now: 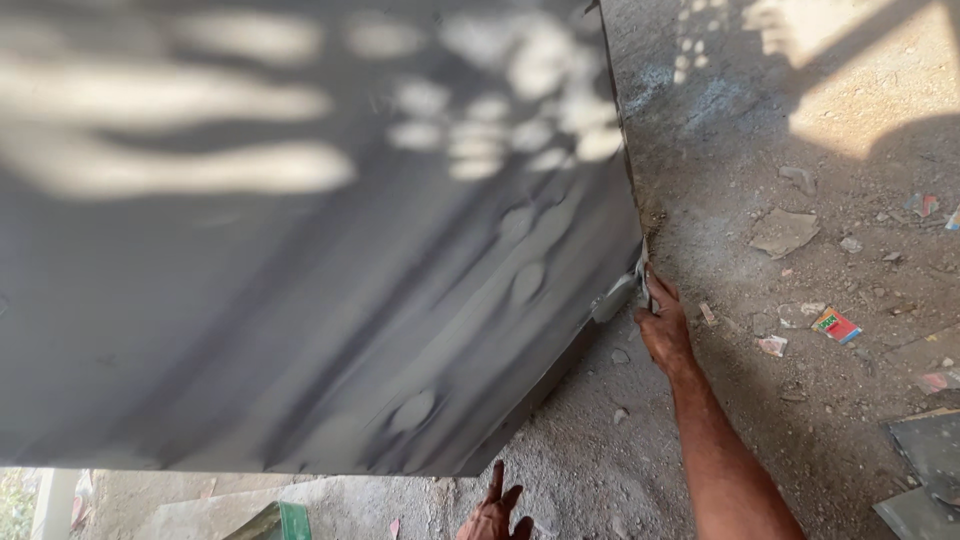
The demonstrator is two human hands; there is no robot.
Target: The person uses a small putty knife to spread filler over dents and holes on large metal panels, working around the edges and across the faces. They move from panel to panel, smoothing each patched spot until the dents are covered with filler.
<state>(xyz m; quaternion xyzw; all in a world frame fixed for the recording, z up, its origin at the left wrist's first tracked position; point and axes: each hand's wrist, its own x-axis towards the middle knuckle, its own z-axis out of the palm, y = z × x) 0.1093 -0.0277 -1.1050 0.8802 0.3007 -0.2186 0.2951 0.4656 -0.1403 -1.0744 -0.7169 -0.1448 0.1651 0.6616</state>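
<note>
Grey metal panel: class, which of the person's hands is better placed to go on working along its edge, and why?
Probably the right hand: its fingers touch the edge of the grey metal panel at a small fitting. The left hand hangs below the panel, fingers spread, touching nothing.

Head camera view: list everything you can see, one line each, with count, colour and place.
Metal panel: one, grey, large and dented, fills left and centre.
Ground: dusty grey-brown dirt, right and bottom.
Paper scrap: one, tan, upper right on the dirt.
Small wrapper: one, red and green, right of centre.
Flat sheets: grey, bottom right corner.
Green object: one, bottom edge, partly cut off.
Right hand: presses a small tool against the panel's right edge.
Left hand: bottom centre, fingers spread, below the panel.
</note>
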